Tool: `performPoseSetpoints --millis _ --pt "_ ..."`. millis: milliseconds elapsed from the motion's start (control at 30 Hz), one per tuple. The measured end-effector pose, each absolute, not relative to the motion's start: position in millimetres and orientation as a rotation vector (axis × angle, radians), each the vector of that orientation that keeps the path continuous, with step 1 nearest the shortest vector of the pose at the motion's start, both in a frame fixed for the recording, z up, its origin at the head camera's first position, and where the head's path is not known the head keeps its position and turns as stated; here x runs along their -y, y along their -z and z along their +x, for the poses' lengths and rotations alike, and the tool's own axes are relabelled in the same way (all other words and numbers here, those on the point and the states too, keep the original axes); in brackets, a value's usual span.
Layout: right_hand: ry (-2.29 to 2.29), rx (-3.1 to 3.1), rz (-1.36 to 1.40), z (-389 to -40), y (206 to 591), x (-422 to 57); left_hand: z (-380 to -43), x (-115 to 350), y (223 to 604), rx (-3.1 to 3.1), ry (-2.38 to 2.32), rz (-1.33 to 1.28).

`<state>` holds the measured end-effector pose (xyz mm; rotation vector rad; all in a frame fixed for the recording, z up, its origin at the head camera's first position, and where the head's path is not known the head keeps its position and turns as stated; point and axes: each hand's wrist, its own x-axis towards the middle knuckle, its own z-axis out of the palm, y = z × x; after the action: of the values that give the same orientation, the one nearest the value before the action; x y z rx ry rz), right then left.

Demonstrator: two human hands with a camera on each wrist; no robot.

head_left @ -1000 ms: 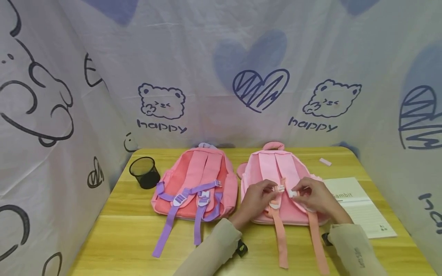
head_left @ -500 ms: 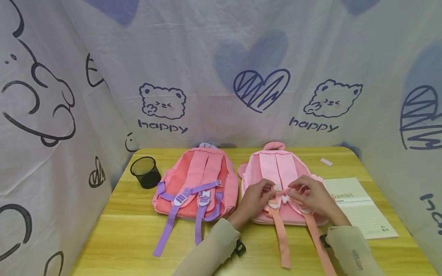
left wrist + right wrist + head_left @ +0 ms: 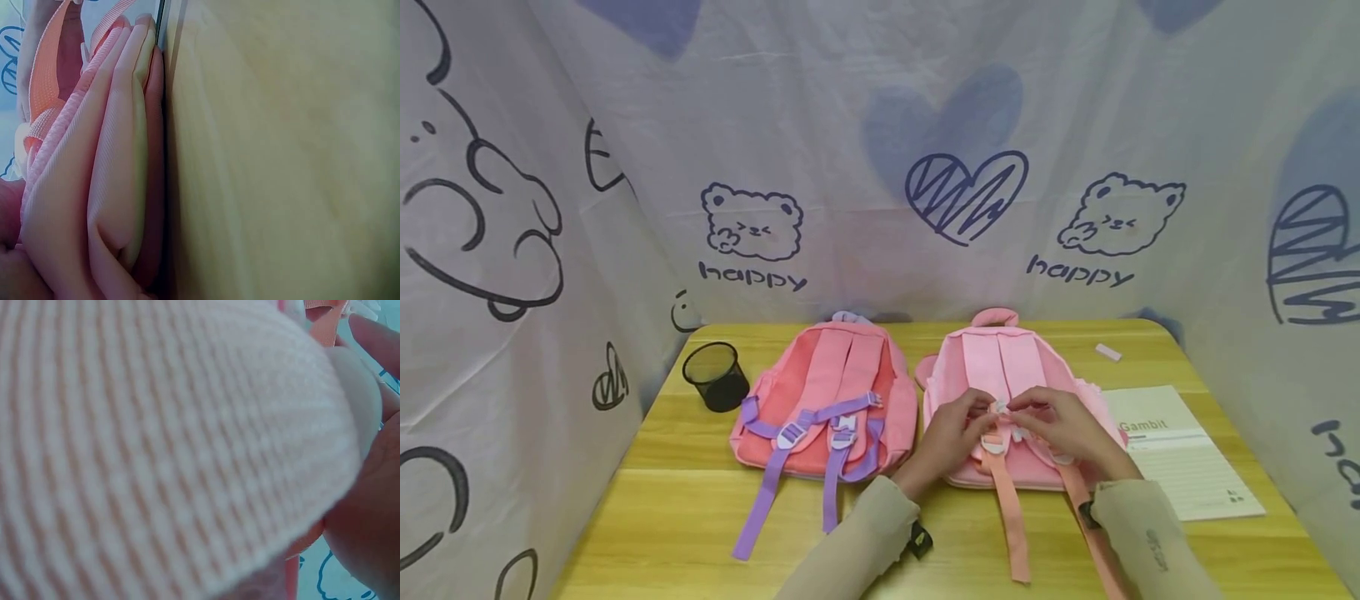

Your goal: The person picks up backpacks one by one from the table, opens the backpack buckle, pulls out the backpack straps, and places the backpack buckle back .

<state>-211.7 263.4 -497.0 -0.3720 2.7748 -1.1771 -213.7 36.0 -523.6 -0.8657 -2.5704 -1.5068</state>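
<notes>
On the right of the table lies a light pink backpack (image 3: 955,367), straps up, with orange webbing tails (image 3: 1011,517) hanging toward the front edge. Above its lower middle my left hand (image 3: 953,433) pinches a white buckle piece (image 3: 1000,407) on orange webbing. My right hand (image 3: 1067,425) meets it there, thumb and fingertips pinching the orange webbing beside that piece; the fingers partly hide it. Another white buckle piece (image 3: 1019,433) shows just under the right fingers. In the left wrist view, an orange strap (image 3: 47,69) loops above the bag's side. Blurred ribbed fabric (image 3: 175,444) fills most of the right wrist view.
Left of it lies a coral-pink backpack (image 3: 820,367) with purple straps (image 3: 767,500). A black mesh cup (image 3: 717,379) stands at the left edge. To the right are a notebook (image 3: 1187,467) and a small pink piece (image 3: 1108,352). Printed cloth surrounds the wooden table (image 3: 662,517).
My right hand has released the white buckle piece it held apart, then taken orange webbing and moved left to my left hand's fingertips. The left hand has stayed nearly in place.
</notes>
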Motion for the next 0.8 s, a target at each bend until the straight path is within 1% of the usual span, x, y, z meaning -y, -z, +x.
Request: performPoseSetpoints --millis 333,800 --pt "1.245 -2.668 -0.324 -211.8 503.5 -260.3 -213.1 -36.0 524.3 2.560 1.546 -0.868" --pt "1.263 -2.681 -0.260 -211.4 504.6 -260.2 -215.3 -35.3 528.8 2.541 1.593 -0.867"
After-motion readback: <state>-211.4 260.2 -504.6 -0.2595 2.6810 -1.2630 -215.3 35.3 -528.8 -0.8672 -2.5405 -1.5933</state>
